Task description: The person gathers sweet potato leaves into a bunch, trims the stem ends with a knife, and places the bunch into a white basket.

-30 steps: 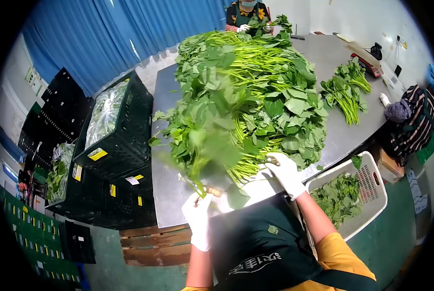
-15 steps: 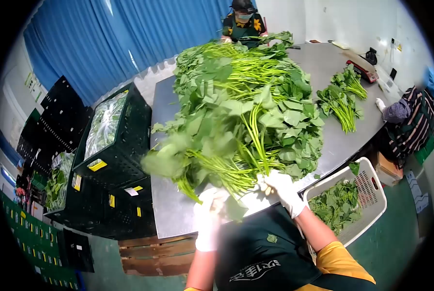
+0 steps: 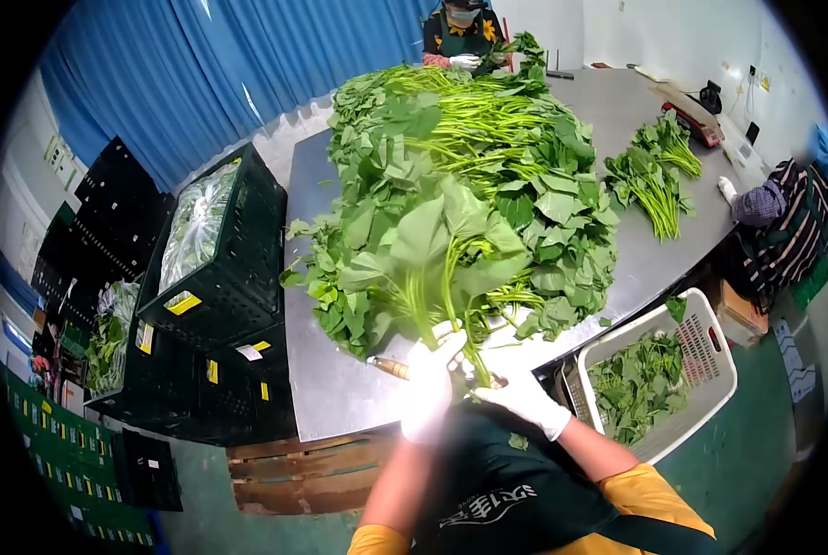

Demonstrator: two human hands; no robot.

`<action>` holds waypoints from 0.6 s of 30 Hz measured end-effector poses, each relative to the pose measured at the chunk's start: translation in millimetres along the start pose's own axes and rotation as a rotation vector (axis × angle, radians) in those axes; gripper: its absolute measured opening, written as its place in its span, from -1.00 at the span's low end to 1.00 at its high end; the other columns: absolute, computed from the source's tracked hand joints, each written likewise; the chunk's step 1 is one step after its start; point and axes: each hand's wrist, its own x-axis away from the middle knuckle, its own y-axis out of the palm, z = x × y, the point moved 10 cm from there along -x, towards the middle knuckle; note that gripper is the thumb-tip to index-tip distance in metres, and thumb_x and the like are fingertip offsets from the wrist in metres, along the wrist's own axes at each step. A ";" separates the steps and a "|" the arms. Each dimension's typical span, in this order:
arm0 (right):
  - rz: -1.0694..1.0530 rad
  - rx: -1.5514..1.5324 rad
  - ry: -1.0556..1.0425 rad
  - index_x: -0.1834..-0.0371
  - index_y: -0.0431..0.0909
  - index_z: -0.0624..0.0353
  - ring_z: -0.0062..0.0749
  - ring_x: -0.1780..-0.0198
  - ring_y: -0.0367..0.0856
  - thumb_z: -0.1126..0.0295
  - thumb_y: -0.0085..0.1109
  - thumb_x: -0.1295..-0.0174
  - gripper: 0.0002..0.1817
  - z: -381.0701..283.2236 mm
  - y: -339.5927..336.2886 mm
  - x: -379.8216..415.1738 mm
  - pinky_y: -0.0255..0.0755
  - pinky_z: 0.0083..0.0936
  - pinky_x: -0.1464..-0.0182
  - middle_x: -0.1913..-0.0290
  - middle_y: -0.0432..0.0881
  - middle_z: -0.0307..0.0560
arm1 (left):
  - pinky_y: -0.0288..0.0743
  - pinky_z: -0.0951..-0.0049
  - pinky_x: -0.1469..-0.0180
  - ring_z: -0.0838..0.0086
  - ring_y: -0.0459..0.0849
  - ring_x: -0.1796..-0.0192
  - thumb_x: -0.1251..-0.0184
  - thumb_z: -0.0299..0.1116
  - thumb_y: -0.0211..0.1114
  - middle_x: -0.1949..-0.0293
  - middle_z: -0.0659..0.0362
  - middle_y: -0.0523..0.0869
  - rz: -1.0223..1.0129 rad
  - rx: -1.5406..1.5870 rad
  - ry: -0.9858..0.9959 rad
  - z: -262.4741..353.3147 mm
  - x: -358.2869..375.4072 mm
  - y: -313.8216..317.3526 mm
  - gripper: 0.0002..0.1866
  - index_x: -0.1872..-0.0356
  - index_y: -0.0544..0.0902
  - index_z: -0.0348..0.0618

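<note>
White gloves cover both of my hands. My left hand is closed round the stems of a small bunch of leafy greens, held upright over the near edge of the metal table. Close beside it, my right hand pinches the lower stem ends of the same bunch. Behind the bunch spreads a large pile of leafy greens, with long stems and broad leaves. A wooden-handled tool lies on the table left of my left hand; its far end is hard to make out.
A white basket of loose leaves stands at the right. Dark green crates with bagged greens are stacked left. Two smaller bunches and a red scale sit at the table's right. One person works opposite; another is at right.
My hands have come together, and the greens, previously spread low and blurred, now stand upright between them. The wooden-handled tool has come into view. The person opposite has brought their hands together.
</note>
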 end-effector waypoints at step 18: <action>0.478 -1.317 0.024 0.28 0.52 0.25 -0.41 0.24 0.54 0.49 0.18 -0.22 -0.92 37.5 -66.0 28.6 0.45 -0.45 0.04 0.35 0.56 -0.13 | 0.23 0.71 0.47 0.72 0.40 0.51 -0.14 -0.59 0.31 0.47 0.31 0.53 0.246 0.342 0.067 -9.3 22.4 -22.7 -0.81 0.24 0.52 -0.22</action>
